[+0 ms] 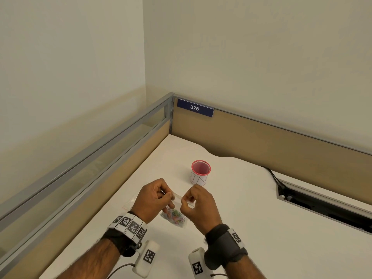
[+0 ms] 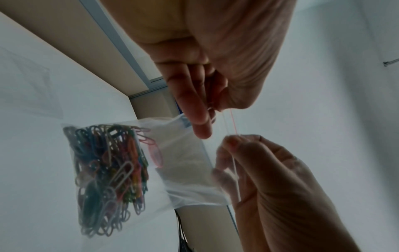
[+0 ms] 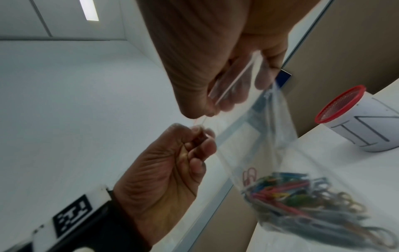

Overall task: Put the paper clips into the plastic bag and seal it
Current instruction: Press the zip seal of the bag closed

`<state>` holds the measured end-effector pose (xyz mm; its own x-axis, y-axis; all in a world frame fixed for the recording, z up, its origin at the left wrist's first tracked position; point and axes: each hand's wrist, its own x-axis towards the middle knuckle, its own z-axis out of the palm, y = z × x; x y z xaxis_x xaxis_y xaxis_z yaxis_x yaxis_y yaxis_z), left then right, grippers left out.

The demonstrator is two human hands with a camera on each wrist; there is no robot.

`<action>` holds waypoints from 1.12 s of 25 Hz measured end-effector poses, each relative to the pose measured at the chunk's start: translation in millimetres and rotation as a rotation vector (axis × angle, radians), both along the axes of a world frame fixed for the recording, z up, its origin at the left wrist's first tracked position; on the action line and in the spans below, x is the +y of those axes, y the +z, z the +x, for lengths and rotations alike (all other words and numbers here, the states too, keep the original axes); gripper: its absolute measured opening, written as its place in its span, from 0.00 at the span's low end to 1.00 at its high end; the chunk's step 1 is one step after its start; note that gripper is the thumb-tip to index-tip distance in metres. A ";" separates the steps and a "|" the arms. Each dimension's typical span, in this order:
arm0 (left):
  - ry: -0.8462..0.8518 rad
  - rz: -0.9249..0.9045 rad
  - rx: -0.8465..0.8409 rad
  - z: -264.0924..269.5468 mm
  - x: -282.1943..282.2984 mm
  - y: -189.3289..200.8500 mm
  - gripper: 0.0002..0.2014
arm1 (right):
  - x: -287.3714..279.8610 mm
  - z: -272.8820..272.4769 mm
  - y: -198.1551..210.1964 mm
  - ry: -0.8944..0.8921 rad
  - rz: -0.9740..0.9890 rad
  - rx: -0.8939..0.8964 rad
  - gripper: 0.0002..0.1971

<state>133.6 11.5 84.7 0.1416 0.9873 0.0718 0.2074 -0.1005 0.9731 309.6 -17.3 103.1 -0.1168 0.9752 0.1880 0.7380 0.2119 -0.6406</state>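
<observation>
Just above the white desk (image 1: 241, 198) hangs the plastic bag (image 2: 185, 163), a heap of coloured paper clips (image 2: 108, 173) sagging at its bottom. Left hand (image 1: 155, 198) pinches the bag's top strip between thumb and curled fingers (image 2: 194, 109); right hand (image 1: 198, 206) pinches the same strip just beside it, fingers curled tight. Behind them stands a red-rimmed cup (image 1: 200, 172), well apart, and a blue "376" plate (image 1: 194, 107) sits on the partition

Left hand (image 1: 155, 198) and right hand (image 1: 198, 206) raised close together, fingers (image 2: 199, 119) curled, apparently pinching bag's (image 2: 185, 162) top strip; forearms banded.
</observation>
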 end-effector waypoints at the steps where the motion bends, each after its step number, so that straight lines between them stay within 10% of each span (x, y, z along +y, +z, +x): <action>1: 0.008 -0.006 -0.007 -0.9 1.1 0.0 0.07 | -1.4 4.9 -0.9 0.006 0.001 -0.006 0.05; 28: 0.078 -0.056 -0.149 1.2 10.9 -5.2 0.05 | 2.0 37.3 -11.1 0.017 0.123 -0.083 0.06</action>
<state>134.8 22.4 79.6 0.0558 0.9980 0.0312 0.0652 -0.0348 0.9973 346.9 -15.3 92.0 -0.1531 0.9433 0.2946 0.7827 0.2978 -0.5465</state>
